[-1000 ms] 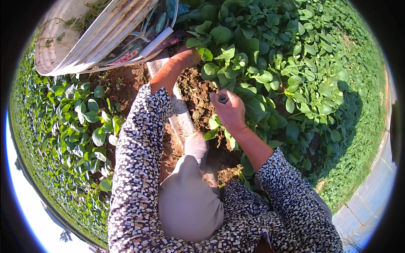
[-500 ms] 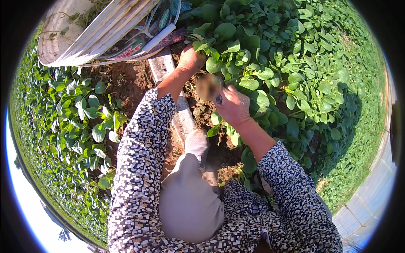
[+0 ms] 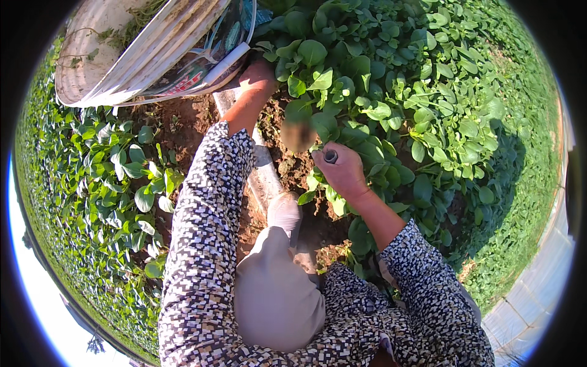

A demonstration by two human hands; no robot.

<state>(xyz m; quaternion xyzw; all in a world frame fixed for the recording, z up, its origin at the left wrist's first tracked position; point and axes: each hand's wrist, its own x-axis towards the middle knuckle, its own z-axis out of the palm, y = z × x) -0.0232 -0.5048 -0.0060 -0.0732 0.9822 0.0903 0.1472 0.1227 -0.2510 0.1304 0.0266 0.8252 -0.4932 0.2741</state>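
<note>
My right hand [image 3: 343,170] is closed round a tool handle [image 3: 331,156], whose dark, round, hollow-looking end shows at the fist. The tool's working end is not visible, so its kind stays unclear. Farther off, my left hand [image 3: 257,78] reaches in beside a white ribbed bucket [image 3: 153,52], close to the bucket's white handle grip [image 3: 226,63]. Its fingers are lost in shade among the bucket and leaves. Leafy green plants [image 3: 313,54] stand just right of that hand. Between my hands, a patch above the soil is blurred.
A pale concrete strip [image 3: 264,168] runs under my left forearm, with my shoe [image 3: 285,211] on it. Weeds [image 3: 136,27] lie in the tilted bucket. Dense leafy crops [image 3: 428,116] fill the right side, and another planted bed [image 3: 110,159] lies left of bare brown soil [image 3: 183,122].
My left hand has moved up and left from the plants toward the bucket handle. My right hand has shifted slightly down and turned, bringing the handle's end into view. The bucket sits slightly lower.
</note>
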